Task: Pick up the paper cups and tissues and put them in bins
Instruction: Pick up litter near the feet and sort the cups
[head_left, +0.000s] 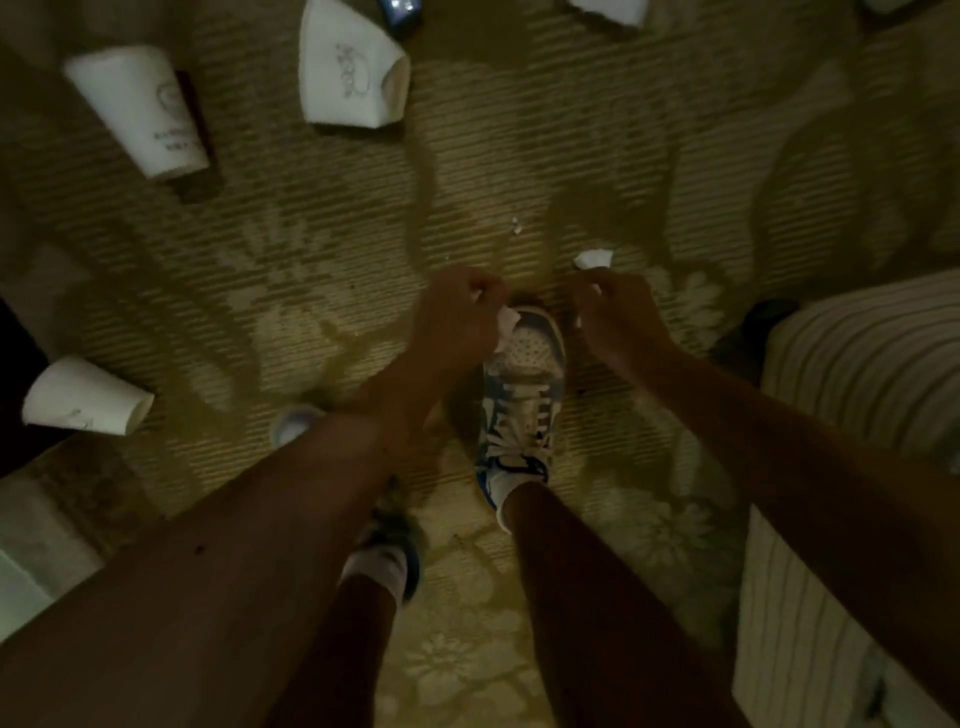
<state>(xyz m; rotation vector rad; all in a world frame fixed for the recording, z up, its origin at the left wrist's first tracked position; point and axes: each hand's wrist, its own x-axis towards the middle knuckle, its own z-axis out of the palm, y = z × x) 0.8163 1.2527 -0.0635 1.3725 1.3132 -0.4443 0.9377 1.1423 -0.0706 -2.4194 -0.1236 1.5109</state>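
Both my hands hang low over a patterned carpet, above my right shoe. My left hand (460, 312) is curled round bits of white tissue that show at its fingers. My right hand (615, 306) is curled too, with a white tissue scrap showing at its fingertips. A loose tissue piece (593, 258) lies on the carpet just beyond my right hand, and a tiny scrap (515, 226) lies farther out. Three white paper cups lie tipped over: one at far left (137, 111), one at top centre (350, 78), one at the left edge (85, 397).
My blue and white shoes (522, 395) stand under the hands. A striped cushioned seat (852, 415) fills the right side. A dark shiny object (399, 13) lies at the top. Another white thing (610, 9) shows at the top edge. Pale furniture (31, 545) is at lower left.
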